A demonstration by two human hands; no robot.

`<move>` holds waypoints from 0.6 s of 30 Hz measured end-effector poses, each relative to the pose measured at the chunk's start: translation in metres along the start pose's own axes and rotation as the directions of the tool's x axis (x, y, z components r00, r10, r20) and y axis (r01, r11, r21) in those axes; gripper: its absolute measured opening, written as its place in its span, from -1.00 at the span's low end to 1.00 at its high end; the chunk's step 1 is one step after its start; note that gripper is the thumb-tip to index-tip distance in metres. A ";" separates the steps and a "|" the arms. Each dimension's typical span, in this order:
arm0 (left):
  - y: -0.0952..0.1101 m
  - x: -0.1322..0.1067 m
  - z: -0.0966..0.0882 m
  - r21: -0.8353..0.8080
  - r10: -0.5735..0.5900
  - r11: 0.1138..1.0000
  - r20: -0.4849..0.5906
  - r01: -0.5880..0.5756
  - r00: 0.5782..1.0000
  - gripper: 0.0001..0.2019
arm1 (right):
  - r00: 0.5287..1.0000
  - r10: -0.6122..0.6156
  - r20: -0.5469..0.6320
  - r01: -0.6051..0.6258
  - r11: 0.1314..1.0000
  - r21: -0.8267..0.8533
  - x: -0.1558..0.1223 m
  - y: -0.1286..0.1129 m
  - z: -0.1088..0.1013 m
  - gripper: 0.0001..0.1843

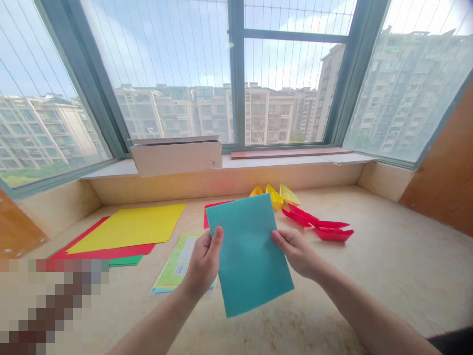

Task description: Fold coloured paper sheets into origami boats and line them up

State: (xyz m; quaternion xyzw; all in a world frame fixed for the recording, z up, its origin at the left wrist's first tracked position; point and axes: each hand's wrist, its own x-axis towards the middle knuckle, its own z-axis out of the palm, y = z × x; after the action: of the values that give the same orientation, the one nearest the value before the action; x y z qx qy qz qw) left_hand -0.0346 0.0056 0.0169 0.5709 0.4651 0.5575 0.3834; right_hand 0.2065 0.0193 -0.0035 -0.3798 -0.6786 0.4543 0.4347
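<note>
A teal sheet of paper [251,256] is held up in front of me, slightly tilted, above the stone ledge. My left hand [207,256] grips its left edge, thumb on the near face and fingers behind it. At the right edge, my right hand [293,249] pinches the sheet the same way. Behind it stand several folded yellow paper boats [274,197], partly hidden by the sheet. Folded red paper boats [334,232] lie to the right of them. A packet of coloured paper [175,268] in a clear sleeve lies beside my left hand.
Large yellow sheets [129,227] overlap red sheets [146,250] and green sheets [127,261] on the left. Another red sheet [212,209] shows behind the teal one. On the sill are a white box [177,159] and a long reddish strip [288,153], below windows. The lower left corner is pixelated.
</note>
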 end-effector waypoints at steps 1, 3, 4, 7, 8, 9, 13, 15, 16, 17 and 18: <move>0.001 0.001 -0.001 0.065 0.015 0.998 -0.039 -0.013 0.999 -0.43 | 1.000 -0.003 0.028 0.002 1.000 0.014 -0.001 -0.001 0.001 -0.41; 0.000 0.001 -0.001 0.154 0.026 0.988 -0.055 -0.017 0.998 -0.43 | 0.998 -0.010 0.058 0.008 0.999 0.037 -0.001 -0.002 0.003 -0.42; 0.000 0.001 0.000 0.181 0.020 0.983 -0.039 -0.013 0.999 -0.43 | 0.999 -0.016 0.051 0.014 0.999 0.051 -0.001 -0.003 0.003 -0.42; -0.003 -0.003 0.005 0.197 -0.003 0.980 0.062 -0.010 0.998 -0.44 | 0.997 -0.032 -0.071 0.036 0.998 0.057 0.000 -0.006 0.001 -0.41; -0.003 -0.004 0.007 0.185 -0.010 0.983 0.097 -0.009 0.995 -0.43 | 0.992 -0.033 -0.123 0.038 0.999 0.036 0.000 -0.006 -0.001 -0.40; -0.003 -0.005 0.008 0.165 -0.006 0.986 0.116 -0.013 0.993 -0.43 | 0.986 -0.034 -0.166 0.036 0.999 0.007 0.001 -0.006 -0.002 -0.39; -0.002 -0.002 0.006 0.092 0.086 0.992 0.009 -0.086 0.996 -0.47 | 0.985 -0.031 -0.170 0.019 0.997 -0.069 0.000 -0.005 0.000 -0.36; -0.002 0.001 0.003 0.101 0.106 0.990 -0.061 -0.099 0.993 -0.50 | 0.989 -0.021 -0.144 0.010 0.997 -0.080 -0.002 -0.004 0.004 -0.37; -0.002 0.002 0.002 0.108 0.102 0.990 -0.074 -0.094 0.992 -0.51 | 0.991 -0.021 -0.136 0.009 0.996 -0.085 -0.003 -0.003 0.006 -0.37; -0.001 0.003 0.001 0.112 0.098 0.990 -0.076 -0.089 0.992 -0.52 | 0.991 -0.026 -0.135 0.013 0.996 -0.093 -0.003 -0.003 0.008 -0.38; -0.001 0.004 0.000 0.117 0.098 0.989 -0.074 -0.089 0.992 -0.53 | 0.989 -0.035 -0.141 0.020 0.994 -0.103 -0.004 -0.003 0.010 -0.38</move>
State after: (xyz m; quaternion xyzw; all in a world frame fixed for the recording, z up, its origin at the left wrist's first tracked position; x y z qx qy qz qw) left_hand -0.0347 0.0096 0.0169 0.5903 0.4837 0.5699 0.3047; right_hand 0.1981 0.0123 -0.0041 -0.4233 -0.6732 0.3849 0.4684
